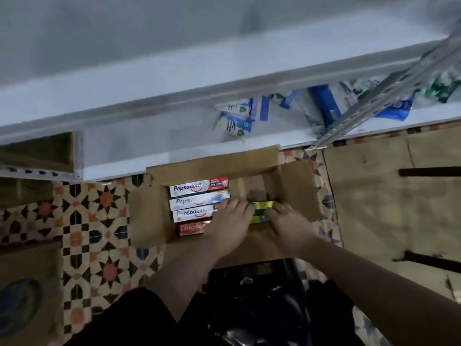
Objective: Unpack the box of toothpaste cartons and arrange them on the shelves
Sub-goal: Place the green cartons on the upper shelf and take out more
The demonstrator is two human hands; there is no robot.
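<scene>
An open cardboard box (147, 216) sits on the patterned floor below me. Inside on the left lie three white Pepsodent cartons (189, 189) stacked edge to edge and one red Colgate carton (190, 228). On the right of the box lie green and yellow cartons (262, 205). My left hand (230, 221) and my right hand (287, 222) both reach into the box and grip the green and yellow cartons from either side. The lower part of those cartons is hidden under my fingers.
A white shelf (149, 151) runs across just beyond the box, with blue and white packets (235, 119) lying on it. A metal shelf upright (389, 96) slants at the right. Flattened cardboard (399, 208) covers the floor at right; another box (27, 295) stands at lower left.
</scene>
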